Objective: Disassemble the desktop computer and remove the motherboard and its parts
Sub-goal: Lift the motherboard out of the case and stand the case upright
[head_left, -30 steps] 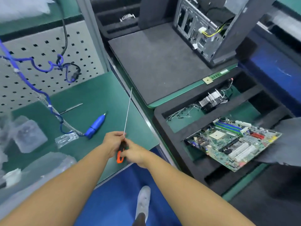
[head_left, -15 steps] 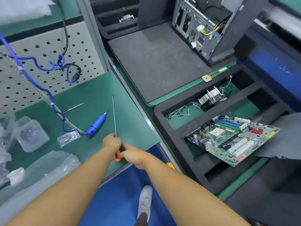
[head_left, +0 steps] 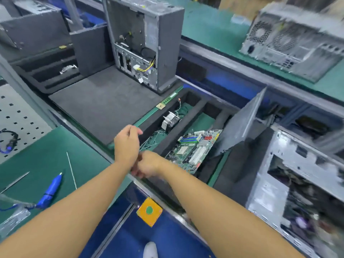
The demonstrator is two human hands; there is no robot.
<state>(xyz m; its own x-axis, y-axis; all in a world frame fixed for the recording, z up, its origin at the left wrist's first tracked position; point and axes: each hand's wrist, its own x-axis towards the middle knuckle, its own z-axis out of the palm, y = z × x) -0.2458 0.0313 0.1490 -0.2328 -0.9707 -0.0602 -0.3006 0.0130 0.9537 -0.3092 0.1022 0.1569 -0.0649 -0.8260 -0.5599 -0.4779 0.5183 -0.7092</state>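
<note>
Workbench: green-topped bench [head_left: 46,155] running across the left and middle of the head view.
Foam mat: flat dark grey foam sheet [head_left: 104,105] on the bench, beyond the hands.
Tower case: grey metal desktop computer case [head_left: 163,43], upright at the far edge of the foam mat, its side open, with yellow and black wires showing inside.
Second chassis: bare silver metal computer chassis [head_left: 307,174] at the lower right, blurred.
Foam tray: black foam tray with long compartments [head_left: 178,131], just right of the foam mat.
Side panel: flat grey metal panel [head_left: 242,123], leaning at the tray's right side.
Motherboard: green rectangular circuit board with blue and white slots [head_left: 193,151], lying tilted in the tray's nearer compartment and touched by neither hand.
Left hand [head_left: 127,144]: raised over the bench edge, fingers loosely curled, holding nothing.
Right hand [head_left: 147,163]: just below the left wrist, blurred; its grip cannot be determined.
Heat sink: silver finned metal block [head_left: 170,119] in the tray's far compartment, among thin wires.
Powered driver: blue pen-shaped tool with a cable [head_left: 51,188], lying on the bench at the left.
Rod: long thin metal shaft [head_left: 71,168], lying beside the powered driver; its near end is hidden by the left forearm.
Memory module: narrow green strip [head_left: 168,99] on the bench edge between mat and tray.
</note>
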